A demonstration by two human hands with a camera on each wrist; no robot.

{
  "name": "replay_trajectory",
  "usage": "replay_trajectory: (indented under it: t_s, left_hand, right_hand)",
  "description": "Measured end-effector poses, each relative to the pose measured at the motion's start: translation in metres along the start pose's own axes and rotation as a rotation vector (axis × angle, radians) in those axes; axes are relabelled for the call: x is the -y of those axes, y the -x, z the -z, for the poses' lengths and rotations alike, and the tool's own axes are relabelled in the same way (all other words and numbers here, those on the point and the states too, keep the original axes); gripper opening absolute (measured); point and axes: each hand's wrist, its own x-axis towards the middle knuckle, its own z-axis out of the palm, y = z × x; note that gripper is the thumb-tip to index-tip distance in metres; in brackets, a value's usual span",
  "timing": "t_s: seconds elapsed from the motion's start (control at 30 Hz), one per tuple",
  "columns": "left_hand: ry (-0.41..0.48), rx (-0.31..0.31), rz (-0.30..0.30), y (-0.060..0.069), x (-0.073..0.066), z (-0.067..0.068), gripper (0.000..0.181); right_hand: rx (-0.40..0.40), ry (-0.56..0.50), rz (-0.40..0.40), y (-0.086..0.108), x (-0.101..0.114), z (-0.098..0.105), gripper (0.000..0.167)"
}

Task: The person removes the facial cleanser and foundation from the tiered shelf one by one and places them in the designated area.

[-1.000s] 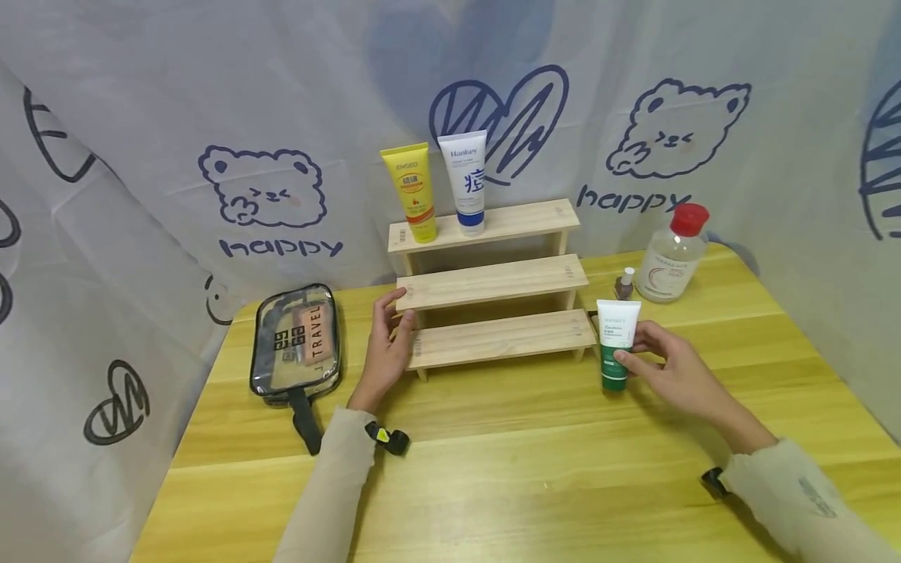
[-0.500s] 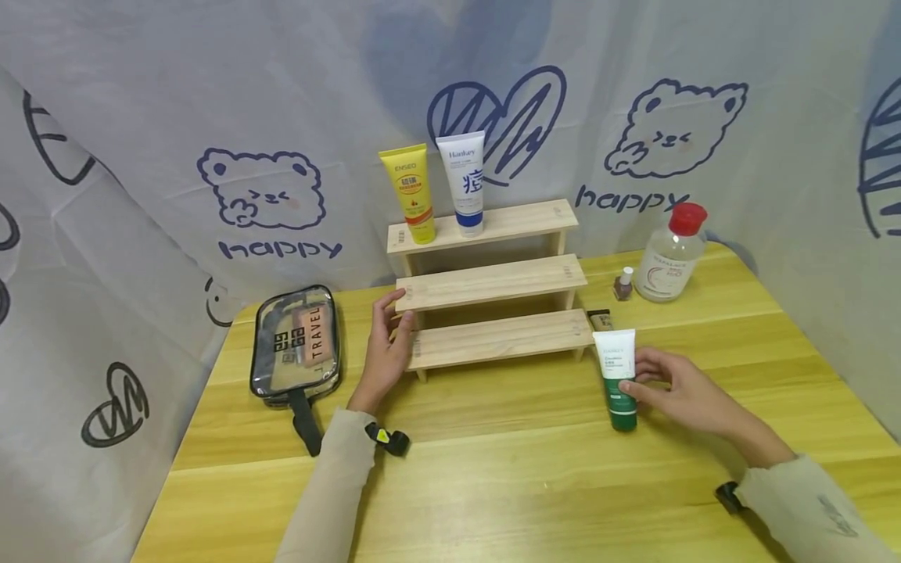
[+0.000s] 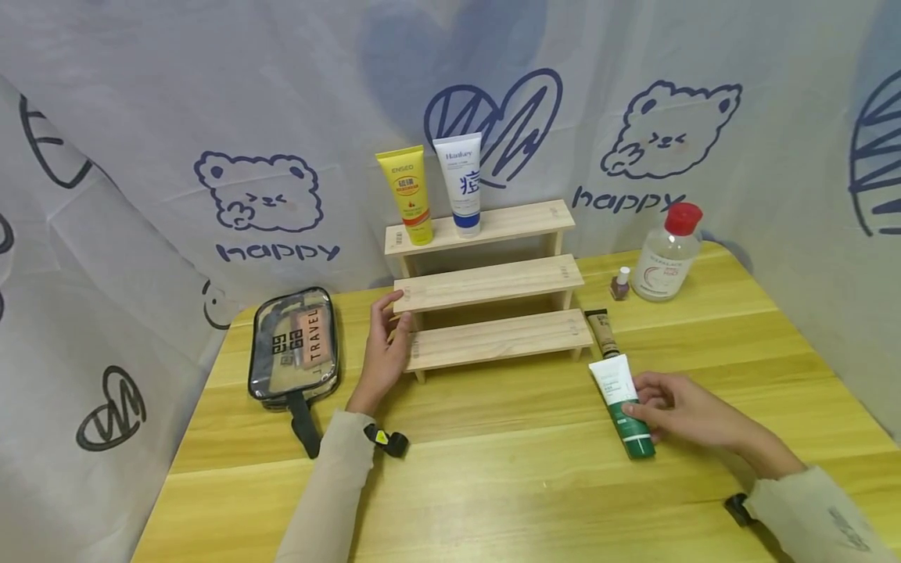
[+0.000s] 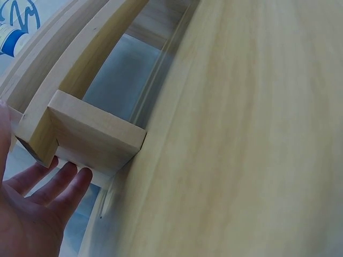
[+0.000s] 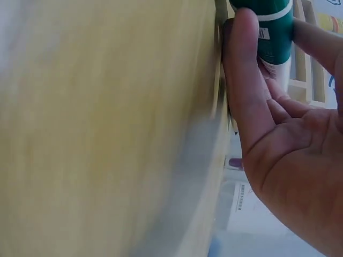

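A white-and-green squeeze tube (image 3: 618,395) slants, green end nearest, right of an upright three-tier pale wooden stand (image 3: 490,283).

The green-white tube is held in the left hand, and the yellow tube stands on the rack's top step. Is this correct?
Only the hand is wrong: the head view shows the right hand holding the green-white tube; the yellow tube does stand on the rack's top step.

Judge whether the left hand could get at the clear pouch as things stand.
Probably yes: nothing visible stands between the left hand and the clear pouch, though the hand touches the wooden rack.
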Motion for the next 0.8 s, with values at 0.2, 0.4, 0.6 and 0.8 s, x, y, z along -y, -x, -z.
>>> replay_trajectory:
  t_s: [0.2,0.4,0.6,0.8]
  left_hand:
    - [-0.005,-0.001,0.002,0.001,-0.001,0.0,0.045]
    - [-0.005,-0.005,0.0,0.0014,-0.0014,0.0,0.045]
    - [0.004,-0.009,-0.012,-0.0013,0.0,0.0002,0.044]
    - [0.001,-0.005,-0.004,-0.0004,-0.0008,0.0003,0.044]
  right_hand:
    - [0.013,0.03,0.004,0.0024,-0.0019,-0.0014,0.04]
    - [0.001,0.025,-0.016,0.0034,-0.0008,-0.0023,0.046]
    - [0.007,-0.045,-0.011,0.0016,-0.0004,-0.0052,0.051]
    - [0.004,-0.064,-0.002,-0.0023,0.0009,-0.0083,0.053]
